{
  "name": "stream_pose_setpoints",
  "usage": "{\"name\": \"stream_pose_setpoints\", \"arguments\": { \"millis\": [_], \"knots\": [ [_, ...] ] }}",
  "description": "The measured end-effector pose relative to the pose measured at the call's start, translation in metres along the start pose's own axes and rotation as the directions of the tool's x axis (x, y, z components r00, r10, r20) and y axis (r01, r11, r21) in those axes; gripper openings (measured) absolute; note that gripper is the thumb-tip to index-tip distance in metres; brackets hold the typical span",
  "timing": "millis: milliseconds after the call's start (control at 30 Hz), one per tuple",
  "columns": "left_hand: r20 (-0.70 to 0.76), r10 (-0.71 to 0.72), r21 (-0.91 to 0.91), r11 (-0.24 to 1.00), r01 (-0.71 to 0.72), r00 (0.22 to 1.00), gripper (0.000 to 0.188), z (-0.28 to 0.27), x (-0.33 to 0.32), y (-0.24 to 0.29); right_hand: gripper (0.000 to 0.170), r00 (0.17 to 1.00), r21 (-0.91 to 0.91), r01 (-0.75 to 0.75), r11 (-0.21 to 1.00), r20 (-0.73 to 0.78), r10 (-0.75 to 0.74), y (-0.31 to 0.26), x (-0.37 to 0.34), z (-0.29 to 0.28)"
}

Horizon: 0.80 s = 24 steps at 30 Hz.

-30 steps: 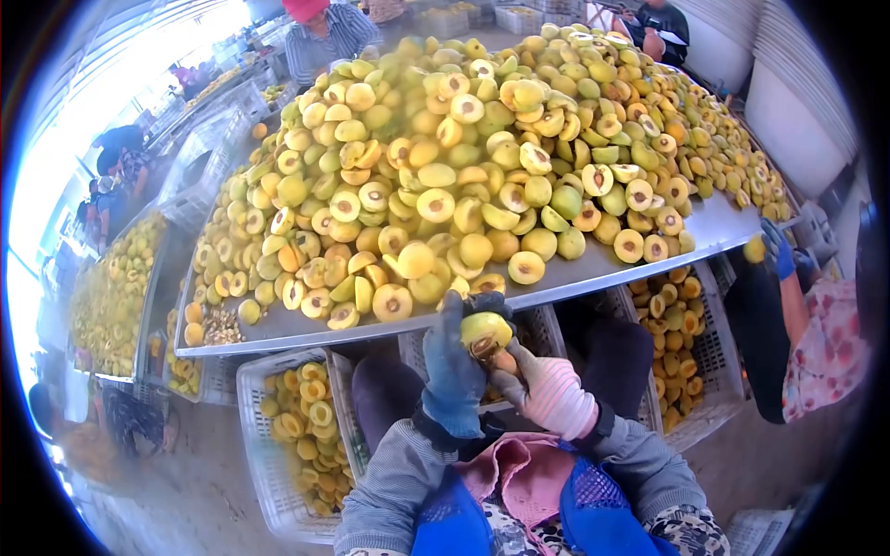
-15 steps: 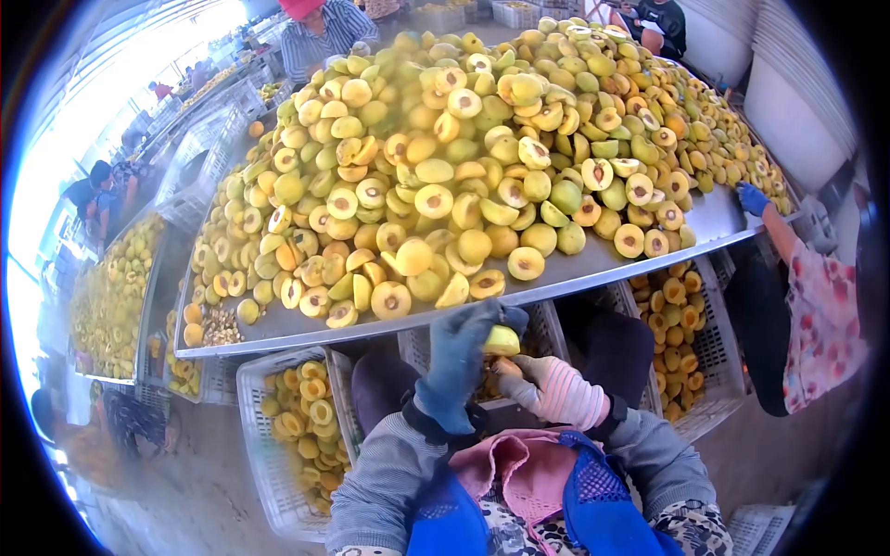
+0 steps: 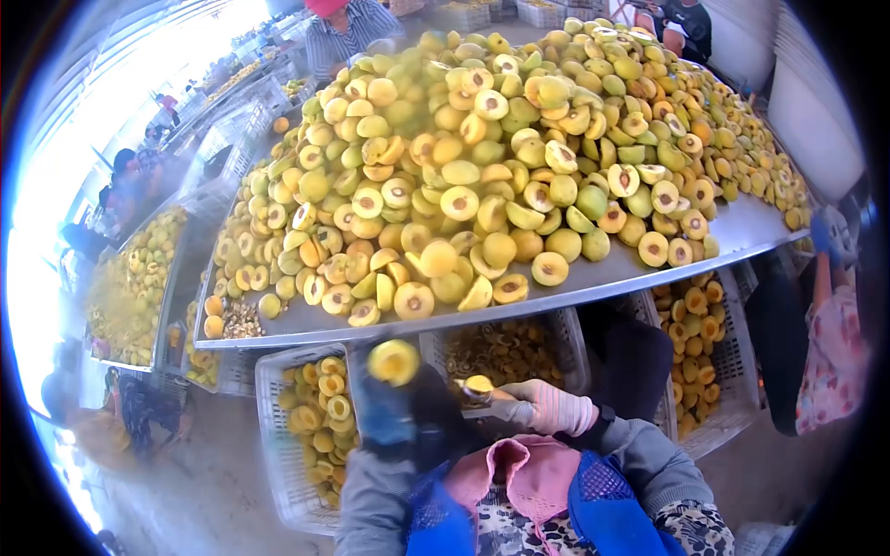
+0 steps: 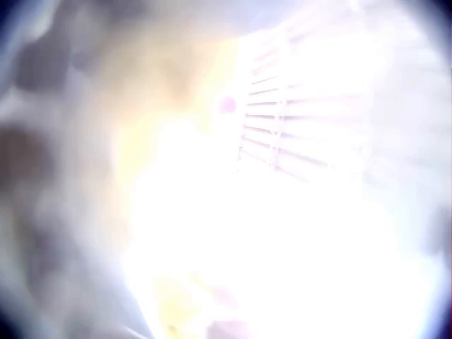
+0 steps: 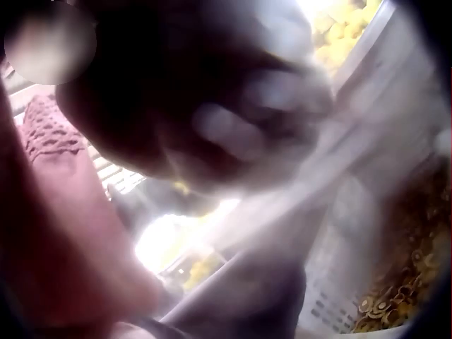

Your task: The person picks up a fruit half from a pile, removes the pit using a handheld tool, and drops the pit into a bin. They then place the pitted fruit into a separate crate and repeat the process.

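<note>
Two hands, the left in a blue glove and the right in a pale striped one, are held apart before the seated person. The right's fingers are curled round a small tool, a yellow scrap at its tip, over the near side of a crate of dark scraps. The left is badly blurred; one yellow fruit half shows at its fingers, whether gripped or loose I can't tell. Beyond, more halves lie heaped on the table.
</note>
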<state>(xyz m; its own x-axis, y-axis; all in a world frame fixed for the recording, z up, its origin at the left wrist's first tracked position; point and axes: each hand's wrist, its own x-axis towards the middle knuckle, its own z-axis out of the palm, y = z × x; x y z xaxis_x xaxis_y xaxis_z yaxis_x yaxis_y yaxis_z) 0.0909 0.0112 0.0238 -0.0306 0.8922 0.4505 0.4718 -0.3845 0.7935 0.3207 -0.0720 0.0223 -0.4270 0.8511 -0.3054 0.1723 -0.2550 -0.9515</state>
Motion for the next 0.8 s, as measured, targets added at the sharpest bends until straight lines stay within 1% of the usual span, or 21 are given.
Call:
{"name": "stream_pose_setpoints", "arguments": {
  "millis": [33, 67, 100, 133, 167, 200, 233, 267, 300, 333, 433, 467, 500, 533, 567, 633, 667, 700, 733, 767, 800],
  "knots": [
    [-0.013, 0.16, 0.189, 0.97, -0.155, 0.987, 0.032, -0.024, 0.006, -0.032, 0.05, 0.992, -0.211, -0.123, 0.97, -0.019, 0.122, 0.031, 0.016, -0.011],
    [-0.055, -0.426, -0.488, 0.8, 0.348, 0.903, 0.029, -0.044, 0.005, -0.079, 0.052, 0.969, -0.404, -0.244, 0.882, -0.064, 0.239, 0.067, 0.034, -0.024],
    [-0.065, -0.449, -0.336, 0.851, 0.405, 0.891, 0.039, -0.062, 0.008, -0.124, 0.054, 0.93, -0.571, -0.353, 0.741, -0.132, 0.342, 0.09, 0.039, -0.03],
    [-0.211, -0.243, -0.066, 0.97, 0.234, 0.947, 0.041, -0.06, 0.016, -0.12, 0.056, 0.924, -0.605, -0.373, 0.703, -0.172, 0.341, 0.093, 0.034, -0.032],
    [-0.295, -0.001, 0.226, 0.971, 0.071, 0.956, 0.043, -0.057, 0.025, -0.116, 0.059, 0.915, -0.639, -0.395, 0.66, -0.213, 0.342, 0.095, 0.033, -0.035],
    [-0.226, 0.121, 0.339, 0.94, -0.039, 0.967, 0.047, -0.044, 0.035, -0.113, 0.051, 0.905, -0.585, -0.426, 0.69, -0.292, 0.311, 0.097, 0.035, -0.035],
    [-0.139, 0.234, 0.437, 0.886, -0.153, 0.962, 0.051, -0.019, 0.054, -0.086, 0.05, 0.901, -0.635, -0.432, 0.64, -0.267, 0.343, 0.102, 0.037, -0.034],
    [0.003, 0.3, 0.384, 0.88, -0.278, 0.954, 0.055, 0.005, 0.073, -0.065, 0.049, 0.894, -0.683, -0.435, 0.586, -0.25, 0.373, 0.114, 0.041, -0.032],
    [0.138, 0.371, 0.31, 0.864, -0.395, 0.918, 0.059, 0.03, 0.09, -0.048, 0.048, 0.885, -0.729, -0.435, 0.529, -0.237, 0.402, 0.128, 0.044, -0.029],
    [0.251, 0.339, 0.331, 0.85, -0.41, 0.907, 0.06, 0.057, 0.103, -0.04, 0.046, 0.856, -0.871, -0.333, 0.361, -0.119, 0.502, 0.152, 0.044, -0.021],
    [0.512, 0.183, 0.439, 0.784, -0.439, 0.839, 0.06, 0.111, 0.14, -0.05, 0.042, 0.869, -0.799, -0.419, 0.431, -0.214, 0.447, 0.096, 0.04, -0.021],
    [0.577, 0.116, 0.481, 0.751, -0.451, 0.809, 0.061, 0.119, 0.147, -0.053, 0.044, 0.883, -0.713, -0.444, 0.542, -0.245, 0.401, 0.074, 0.037, -0.027],
    [0.528, 0.04, 0.356, 0.897, -0.263, 0.848, 0.058, 0.118, 0.149, -0.044, 0.045, 0.916, -0.658, -0.402, 0.637, -0.278, 0.291, 0.057, 0.028, -0.034],
    [0.493, -0.052, 0.204, 0.977, -0.057, 0.868, 0.056, 0.11, 0.15, -0.026, 0.047, 0.932, -0.601, -0.343, 0.722, -0.315, 0.18, 0.041, 0.019, -0.039],
    [0.473, -0.151, 0.037, 0.988, 0.152, 0.868, 0.053, 0.102, 0.15, -0.013, 0.049, 0.932, -0.543, -0.267, 0.796, -0.357, 0.069, 0.028, 0.013, -0.044],
    [0.532, -0.094, -0.201, 0.951, 0.234, 0.842, 0.049, 0.088, 0.133, -0.002, 0.051, 0.839, -0.398, -0.025, 0.917, -0.507, -0.197, 0.007, 0.008, -0.046],
    [0.554, -0.059, -0.315, 0.908, 0.275, 0.831, 0.047, 0.08, 0.119, 0.001, 0.053, 0.804, -0.389, 0.078, 0.918, -0.52, -0.289, -0.003, 0.009, -0.048],
    [0.648, -0.102, -0.527, 0.655, 0.541, 0.755, 0.049, 0.078, 0.108, 0.006, 0.054, 0.779, -0.393, 0.126, 0.911, -0.529, -0.336, -0.011, 0.012, -0.047],
    [0.732, -0.143, -0.614, 0.288, 0.735, 0.667, 0.052, 0.076, 0.096, 0.01, 0.054, 0.751, -0.396, 0.171, 0.902, -0.541, -0.38, -0.018, 0.015, -0.045],
    [0.656, -0.042, -0.677, 0.41, 0.611, 0.754, 0.054, 0.076, 0.085, 0.021, 0.055, 0.718, -0.399, 0.215, 0.892, -0.554, -0.421, -0.021, 0.016, -0.041],
    [0.573, 0.074, -0.724, 0.511, 0.463, 0.816, 0.056, 0.076, 0.073, 0.036, 0.058, 0.729, -0.463, 0.162, 0.871, -0.539, -0.422, -0.015, 0.019, -0.04]
  ]
}}
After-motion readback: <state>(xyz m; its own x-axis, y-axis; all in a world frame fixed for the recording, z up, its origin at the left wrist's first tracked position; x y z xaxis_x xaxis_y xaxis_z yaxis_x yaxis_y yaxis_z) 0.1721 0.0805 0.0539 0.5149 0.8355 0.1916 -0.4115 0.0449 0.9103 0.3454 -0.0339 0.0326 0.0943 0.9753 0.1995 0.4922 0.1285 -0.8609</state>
